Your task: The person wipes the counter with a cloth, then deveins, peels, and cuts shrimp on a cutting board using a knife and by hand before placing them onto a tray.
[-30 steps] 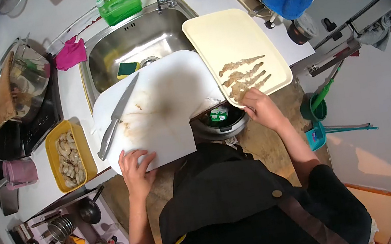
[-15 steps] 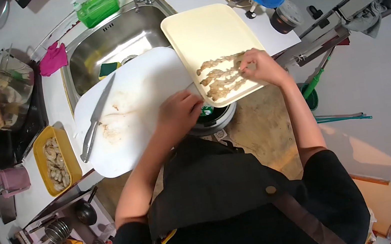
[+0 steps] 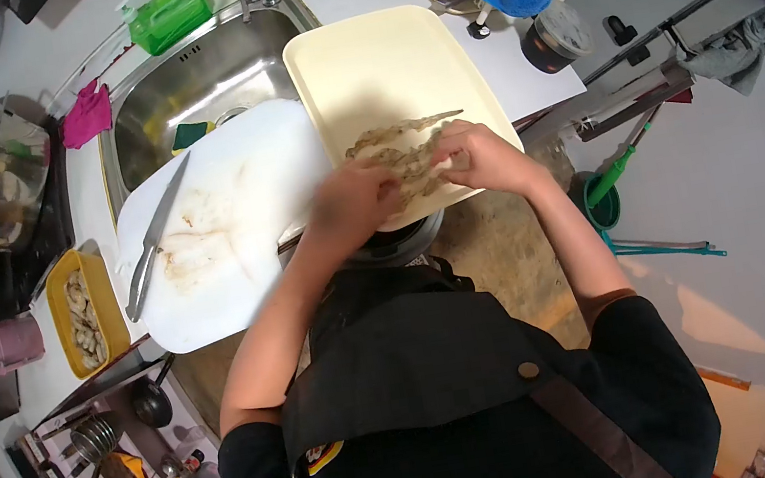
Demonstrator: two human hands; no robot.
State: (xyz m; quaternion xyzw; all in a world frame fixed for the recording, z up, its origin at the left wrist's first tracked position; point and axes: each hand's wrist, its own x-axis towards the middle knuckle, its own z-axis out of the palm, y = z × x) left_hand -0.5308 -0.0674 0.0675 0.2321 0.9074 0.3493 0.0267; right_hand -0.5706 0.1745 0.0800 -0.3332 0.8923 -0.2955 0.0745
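Several raw shrimp point(image 3: 408, 161) lie in rough rows on the near part of a cream tray point(image 3: 370, 53). Over the tray's near left corner is my left hand point(image 3: 358, 205), blurred, its fingers bent down at one end of the lower shrimp; whether they grip one I cannot make out. My right hand point(image 3: 484, 159) is closed in a pinch at the other end of the same shrimp, with thumb and forefinger together. To the left, a knife point(image 3: 157, 238) rests on a white cutting board point(image 3: 227, 188) marked with brownish stains.
A yellow container point(image 3: 117, 313) of more shrimp stands left of the board. Behind the board is a steel sink point(image 3: 260, 45) with a sponge point(image 3: 191, 134). A green soap bottle point(image 3: 171, 15) stands at the sink's back edge. A lidded tub point(image 3: 555, 37) sits right of the tray.
My left hand has moved right and up from the board's edge to over the shrimp. My right hand has shifted slightly left and down, still by the shrimp's ends. The view has shifted slightly.
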